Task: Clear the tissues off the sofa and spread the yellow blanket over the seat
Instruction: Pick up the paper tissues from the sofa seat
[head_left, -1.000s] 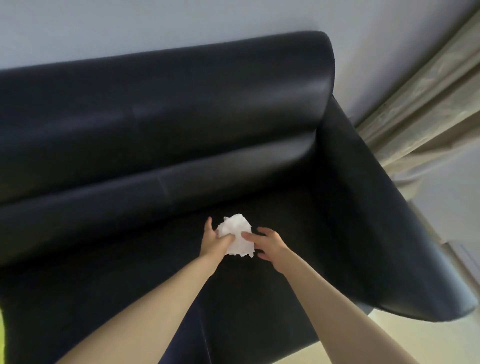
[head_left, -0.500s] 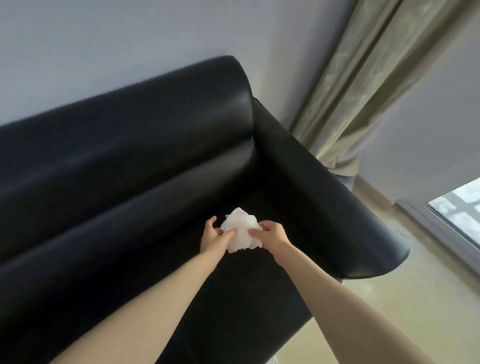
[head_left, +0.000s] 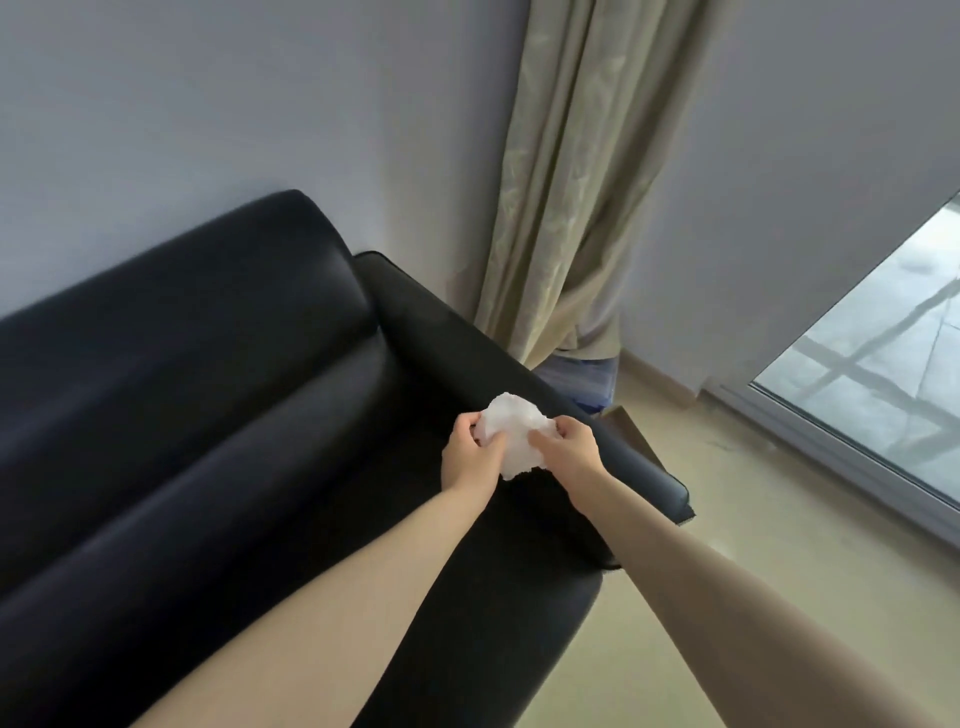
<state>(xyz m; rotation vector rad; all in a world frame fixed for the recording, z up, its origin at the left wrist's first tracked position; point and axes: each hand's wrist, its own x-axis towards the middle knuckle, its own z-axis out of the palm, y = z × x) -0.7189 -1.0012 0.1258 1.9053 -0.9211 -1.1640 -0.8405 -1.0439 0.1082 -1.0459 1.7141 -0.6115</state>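
A crumpled wad of white tissues (head_left: 511, 434) is held just above the right end of the black sofa (head_left: 218, 395), close to the armrest (head_left: 524, 395). The left hand (head_left: 467, 457) is curled onto the wad from 9 o'clock, thumb pressed into its lower edge; the right hand (head_left: 569, 449) pinches it from 3 o'clock, fingers tucked into the paper. The wad looks feather-light, soft and easily crushed, so a gentle gathered grip around the whole bundle is judged enough. Loose flaps hanging at 6 o'clock could tear or drop away, and would best be folded inward.

How many tissues are bundled together cannot be told. The fingertips of both hands are partly buried in the paper. The yellow blanket is nowhere in view, and the left part of the seat is cut off by the frame's edge, so any tissues left there cannot be judged. At 1 o'clock from the hands, under the curtain (head_left: 576, 176), a bluish container (head_left: 584, 384) and a brown object (head_left: 631, 431) on the floor are half hidden by the armrest; whether either is a bin is unclear.
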